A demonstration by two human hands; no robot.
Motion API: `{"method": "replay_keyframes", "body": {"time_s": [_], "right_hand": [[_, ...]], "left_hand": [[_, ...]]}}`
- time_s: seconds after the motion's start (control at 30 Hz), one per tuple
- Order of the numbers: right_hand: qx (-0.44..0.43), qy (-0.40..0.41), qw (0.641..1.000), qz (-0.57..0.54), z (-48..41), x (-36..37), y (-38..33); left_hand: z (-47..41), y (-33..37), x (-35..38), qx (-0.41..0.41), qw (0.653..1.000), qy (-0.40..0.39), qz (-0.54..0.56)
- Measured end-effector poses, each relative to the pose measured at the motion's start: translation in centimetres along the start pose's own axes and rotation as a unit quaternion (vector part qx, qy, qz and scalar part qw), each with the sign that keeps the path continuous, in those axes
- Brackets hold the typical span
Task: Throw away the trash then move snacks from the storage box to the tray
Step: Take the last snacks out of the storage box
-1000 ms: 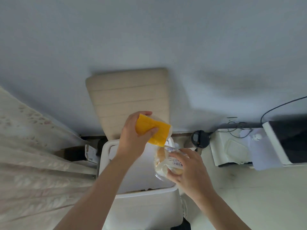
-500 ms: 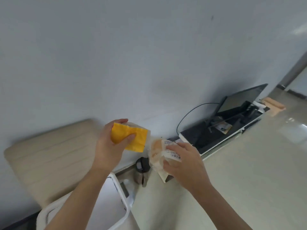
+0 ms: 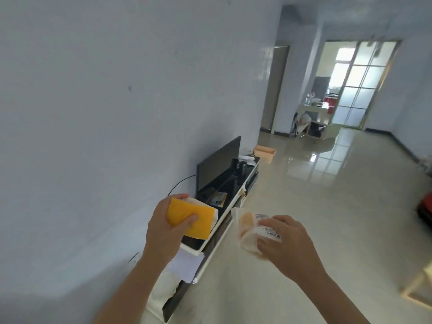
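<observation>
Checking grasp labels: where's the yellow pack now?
Head view, lower centre: yellow pack gripped in the left hand, before the TV stand, left of the bread pack in the right hand.

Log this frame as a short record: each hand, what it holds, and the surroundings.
left hand: grips yellow snack packet, thumb across its front
right hand: grips clear-wrapped bread packet
packets: apart, side by side in the air
behind hands: television on low stand along the wall
floor: glossy tiled floor

Print on the bread packet (image 3: pixel 246 226) — too blurred to read; red object (image 3: pixel 426 211) cut by right edge.
</observation>
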State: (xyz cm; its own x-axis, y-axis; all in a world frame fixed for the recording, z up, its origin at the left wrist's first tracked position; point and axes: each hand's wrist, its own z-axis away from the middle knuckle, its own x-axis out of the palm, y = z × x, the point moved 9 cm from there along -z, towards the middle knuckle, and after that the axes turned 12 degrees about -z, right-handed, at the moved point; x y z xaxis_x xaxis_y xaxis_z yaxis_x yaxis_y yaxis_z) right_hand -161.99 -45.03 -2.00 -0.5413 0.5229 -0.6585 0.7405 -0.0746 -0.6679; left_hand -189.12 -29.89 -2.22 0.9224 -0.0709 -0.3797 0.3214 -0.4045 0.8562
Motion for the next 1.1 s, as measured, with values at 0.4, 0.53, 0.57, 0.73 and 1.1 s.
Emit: {"method": "replay_keyframes", "body": {"time_s": [0.4,0.53,0.57,0.73,1.1], "right_hand": [[0.105,0.177,0.976,0.069,0.9,-27.2,21.4],[0.135,0.229,0.96,0.089,3.2,-34.5,26.5],[0.137,0.241,0.956,0.096,3.9,-35.9,27.6],[0.179,0.297,0.931,0.11,6.5,-40.8,33.1],[0.259,0.37,0.878,0.159,3.7,-46.8,44.1]], "left_hand": [[-2.2,17.5,35.1,0.087,0.977,-0.174,0.088],[-1.6,21.6,45.2,0.1,0.961,-0.236,0.107],[-1.4,22.5,47.5,0.109,0.957,-0.246,0.109],[0.3,26.3,56.2,0.148,0.94,-0.278,0.129],[-4.3,31.0,75.1,0.199,0.897,-0.365,0.149]]}}
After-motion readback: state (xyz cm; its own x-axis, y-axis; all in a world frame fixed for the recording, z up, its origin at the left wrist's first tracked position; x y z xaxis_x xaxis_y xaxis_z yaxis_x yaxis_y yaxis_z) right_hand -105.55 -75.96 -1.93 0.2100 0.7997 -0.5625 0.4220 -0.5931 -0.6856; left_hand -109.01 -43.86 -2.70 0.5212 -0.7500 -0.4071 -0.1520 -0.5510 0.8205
